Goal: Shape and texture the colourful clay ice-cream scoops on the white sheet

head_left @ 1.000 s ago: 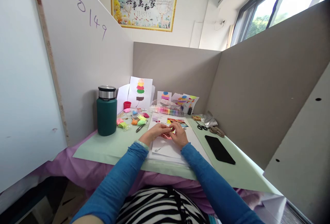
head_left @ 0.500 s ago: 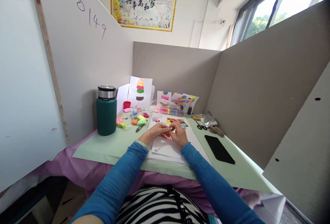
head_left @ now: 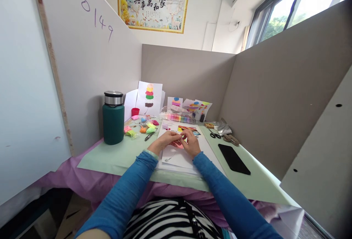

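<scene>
Both of my hands meet over a white sheet [head_left: 178, 157] at the middle of the table. My left hand [head_left: 167, 139] has its fingers pinched together, and my right hand [head_left: 190, 143] is closed in the same way, fingertips against the left ones. Whatever sits between the fingertips is too small to make out. Pink and yellow patches show on the sheet just under the hands, partly hidden by them. Behind the hands lies a colourful printed picture [head_left: 189, 129]. Left of them are bags of bright clay [head_left: 150, 125] and a pen [head_left: 150, 136].
A green bottle [head_left: 113, 121] stands at the left. On the right are a black phone [head_left: 234, 159], scissors [head_left: 215, 135] and a brown object [head_left: 231, 139]. A red cup [head_left: 135, 111], propped drawings [head_left: 150, 98] and a colour set [head_left: 180, 117] stand along the back.
</scene>
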Available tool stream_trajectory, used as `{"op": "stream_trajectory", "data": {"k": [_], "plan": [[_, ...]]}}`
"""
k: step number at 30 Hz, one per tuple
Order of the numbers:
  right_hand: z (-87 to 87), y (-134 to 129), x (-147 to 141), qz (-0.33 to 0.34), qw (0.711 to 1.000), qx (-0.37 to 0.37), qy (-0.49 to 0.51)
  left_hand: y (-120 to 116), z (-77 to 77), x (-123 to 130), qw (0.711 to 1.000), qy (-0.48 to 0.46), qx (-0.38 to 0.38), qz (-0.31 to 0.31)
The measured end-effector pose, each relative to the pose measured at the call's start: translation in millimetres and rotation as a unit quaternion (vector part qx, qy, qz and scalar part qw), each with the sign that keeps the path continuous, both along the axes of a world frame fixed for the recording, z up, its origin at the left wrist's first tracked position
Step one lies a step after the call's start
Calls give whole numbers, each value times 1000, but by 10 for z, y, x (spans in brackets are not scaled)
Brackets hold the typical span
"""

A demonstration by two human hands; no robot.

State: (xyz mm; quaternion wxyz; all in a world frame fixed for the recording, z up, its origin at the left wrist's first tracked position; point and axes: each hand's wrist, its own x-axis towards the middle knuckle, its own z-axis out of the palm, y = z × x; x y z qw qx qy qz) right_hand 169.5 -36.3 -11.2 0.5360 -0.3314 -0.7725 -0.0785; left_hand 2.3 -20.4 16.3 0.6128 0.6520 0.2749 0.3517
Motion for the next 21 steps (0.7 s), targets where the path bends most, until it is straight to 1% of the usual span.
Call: {"op": "stream_trajectory", "data": {"k": [2,7,14,17,21], "plan": [[-5,3,2,0,1000,-1,2,-16,17,-2,1000,0,5,8],[-8,-11,0,12,999,-31,1,-14,25,-1,1000,3,15,25],[2,-9,-8,0,1000,-9,14,-10,10,-6,1000,1,1,-18],[-1,-13,-7,-5,1000,-15,10,-29,29,-5,1000,6,6,2],[1,-20,-5,6,1000,-24,-6,-31,39,-4,1000,7,16,18]]}}
